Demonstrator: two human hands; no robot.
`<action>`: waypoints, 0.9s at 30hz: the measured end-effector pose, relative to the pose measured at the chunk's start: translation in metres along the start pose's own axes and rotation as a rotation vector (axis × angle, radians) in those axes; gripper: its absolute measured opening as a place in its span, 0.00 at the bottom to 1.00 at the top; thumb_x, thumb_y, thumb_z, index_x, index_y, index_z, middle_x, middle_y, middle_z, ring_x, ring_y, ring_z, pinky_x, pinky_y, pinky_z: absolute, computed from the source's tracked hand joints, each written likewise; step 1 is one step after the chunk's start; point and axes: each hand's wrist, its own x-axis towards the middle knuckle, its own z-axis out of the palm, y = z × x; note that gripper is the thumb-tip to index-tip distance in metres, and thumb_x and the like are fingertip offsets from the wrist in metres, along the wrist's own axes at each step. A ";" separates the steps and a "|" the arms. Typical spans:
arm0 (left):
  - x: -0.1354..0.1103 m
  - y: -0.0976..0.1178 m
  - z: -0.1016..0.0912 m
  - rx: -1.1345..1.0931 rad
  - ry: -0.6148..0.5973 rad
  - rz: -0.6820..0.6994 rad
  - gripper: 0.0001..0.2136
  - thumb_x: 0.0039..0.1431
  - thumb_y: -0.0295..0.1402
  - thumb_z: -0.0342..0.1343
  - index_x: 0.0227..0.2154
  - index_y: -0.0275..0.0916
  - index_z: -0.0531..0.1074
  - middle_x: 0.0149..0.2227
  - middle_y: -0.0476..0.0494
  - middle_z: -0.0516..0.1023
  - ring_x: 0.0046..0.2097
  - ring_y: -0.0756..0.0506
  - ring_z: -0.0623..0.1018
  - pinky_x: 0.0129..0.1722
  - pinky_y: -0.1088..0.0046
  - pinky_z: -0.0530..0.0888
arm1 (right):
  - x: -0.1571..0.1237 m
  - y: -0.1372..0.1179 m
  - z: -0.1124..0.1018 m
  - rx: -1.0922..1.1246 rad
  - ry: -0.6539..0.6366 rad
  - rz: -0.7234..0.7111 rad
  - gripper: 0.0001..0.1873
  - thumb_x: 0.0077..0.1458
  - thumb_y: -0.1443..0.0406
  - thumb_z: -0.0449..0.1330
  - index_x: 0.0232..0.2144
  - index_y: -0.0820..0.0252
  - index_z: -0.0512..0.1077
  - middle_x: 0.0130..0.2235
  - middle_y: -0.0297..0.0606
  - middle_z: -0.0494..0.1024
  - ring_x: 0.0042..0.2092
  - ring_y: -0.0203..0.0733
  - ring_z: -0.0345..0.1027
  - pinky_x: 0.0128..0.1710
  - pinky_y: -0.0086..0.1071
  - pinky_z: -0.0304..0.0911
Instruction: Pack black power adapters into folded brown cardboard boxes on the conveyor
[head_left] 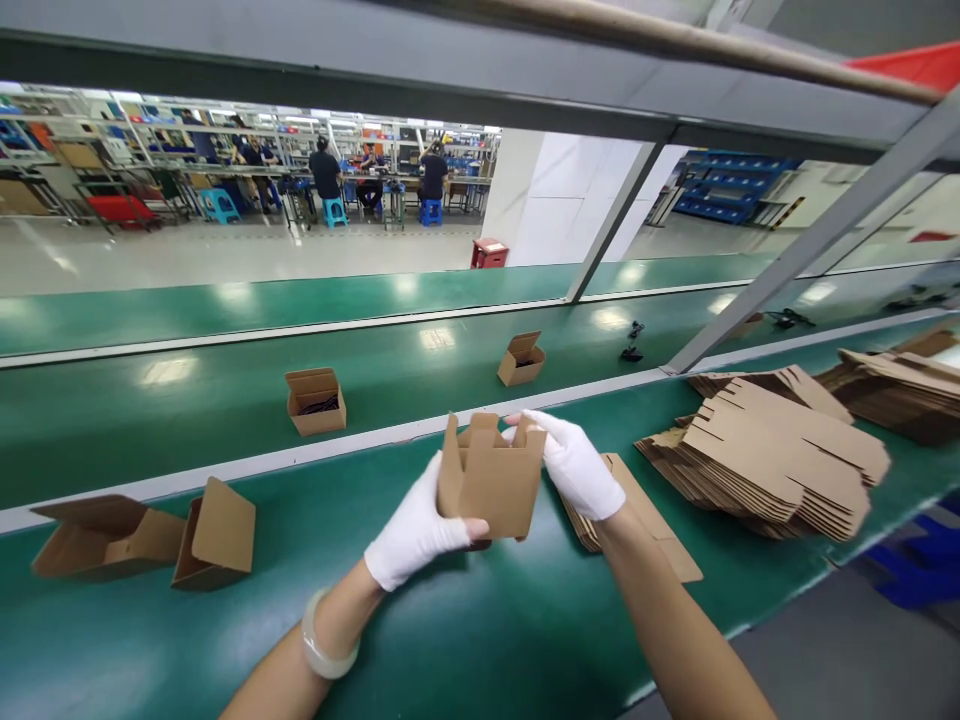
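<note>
Between my two gloved hands is a small brown cardboard box (501,490), partly folded, its flaps standing up. My left hand (420,530) grips its left side and lower edge, the bare thumb across the front. My right hand (574,460) closes on a flap at the upper right corner; some of its fingers are hidden behind the cardboard. Below my right forearm lies a short stack of flat cardboard blanks (637,520). Two opened boxes, one a wide box (112,540) and one an upright-lidded box (217,535), stand on the green bench to the left.
A larger pile of flat blanks (780,450) lies at right. On the belt (420,370) beyond the pale rail are a box with dark cable (316,402), another open box (522,360) and a black cable (632,345). A slanted metal post (795,250) rises at right. People sit in the background.
</note>
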 end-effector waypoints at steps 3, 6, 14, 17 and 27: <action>0.004 0.008 -0.019 -0.039 0.089 0.017 0.35 0.43 0.42 0.65 0.54 0.38 0.59 0.53 0.37 0.69 0.53 0.36 0.70 0.50 0.58 0.70 | -0.006 0.001 0.002 0.090 -0.048 -0.064 0.19 0.58 0.59 0.44 0.44 0.59 0.69 0.40 0.39 0.79 0.42 0.44 0.72 0.42 0.38 0.68; 0.005 0.006 -0.025 0.000 0.179 0.047 0.33 0.46 0.44 0.62 0.53 0.37 0.60 0.51 0.38 0.70 0.52 0.36 0.70 0.51 0.59 0.68 | -0.010 -0.006 0.010 -0.176 0.250 -0.246 0.19 0.58 0.64 0.44 0.48 0.60 0.67 0.46 0.43 0.75 0.48 0.46 0.68 0.48 0.43 0.64; 0.000 0.001 -0.026 0.133 0.294 0.114 0.29 0.49 0.47 0.58 0.50 0.35 0.62 0.48 0.37 0.72 0.49 0.37 0.73 0.48 0.62 0.70 | -0.016 -0.042 0.021 -0.846 0.171 -0.801 0.13 0.57 0.59 0.52 0.34 0.63 0.70 0.29 0.40 0.72 0.33 0.44 0.62 0.43 0.43 0.60; -0.001 0.002 -0.028 0.183 0.322 0.135 0.27 0.50 0.46 0.58 0.49 0.35 0.63 0.47 0.38 0.73 0.49 0.37 0.73 0.47 0.62 0.71 | -0.015 -0.047 0.026 -0.876 0.168 -0.843 0.17 0.57 0.56 0.51 0.36 0.65 0.70 0.32 0.43 0.71 0.34 0.45 0.61 0.44 0.43 0.58; -0.008 0.006 -0.023 0.323 0.281 0.101 0.27 0.48 0.40 0.60 0.51 0.38 0.61 0.45 0.40 0.75 0.45 0.39 0.75 0.44 0.62 0.73 | -0.007 -0.041 0.043 -0.897 0.056 -0.681 0.20 0.60 0.55 0.47 0.28 0.62 0.70 0.26 0.39 0.71 0.28 0.41 0.60 0.31 0.34 0.50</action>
